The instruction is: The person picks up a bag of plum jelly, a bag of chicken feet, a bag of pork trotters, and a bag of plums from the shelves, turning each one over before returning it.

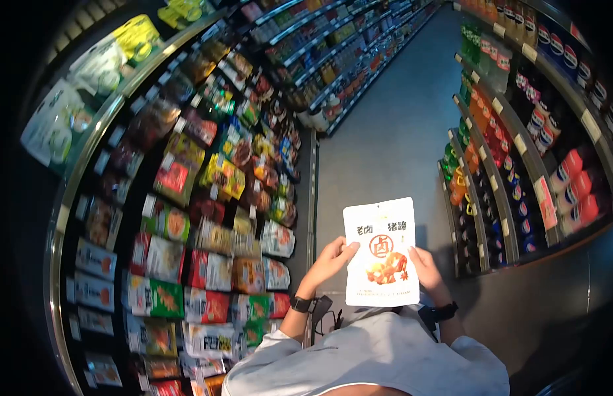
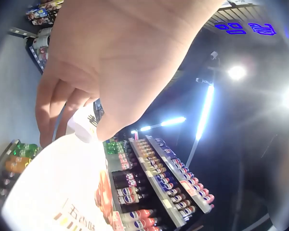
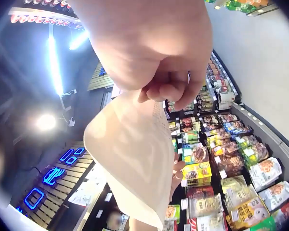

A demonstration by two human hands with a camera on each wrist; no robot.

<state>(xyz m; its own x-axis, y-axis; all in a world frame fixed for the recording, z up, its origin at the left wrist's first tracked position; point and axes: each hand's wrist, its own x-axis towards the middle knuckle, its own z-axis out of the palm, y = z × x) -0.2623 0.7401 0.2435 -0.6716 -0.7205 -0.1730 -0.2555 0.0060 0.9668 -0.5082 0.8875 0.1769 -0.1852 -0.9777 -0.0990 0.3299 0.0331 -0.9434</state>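
Right hand point(image 3: 159, 57) and left hand point(image 1: 333, 257) gripping snack pouch point(image 1: 380, 254), printed front in head view only

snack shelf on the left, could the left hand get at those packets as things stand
Probably not at once: the left hand grips the white snack packet with the right hand. The snack shelf is close, nothing between.

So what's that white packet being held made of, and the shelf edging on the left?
The white packet looks like thin glossy plastic film: light shines through it in the right wrist view, and it bends softly. The shelf edging seems polished metal, judging by its bright reflective strip, though it could be chromed plastic.
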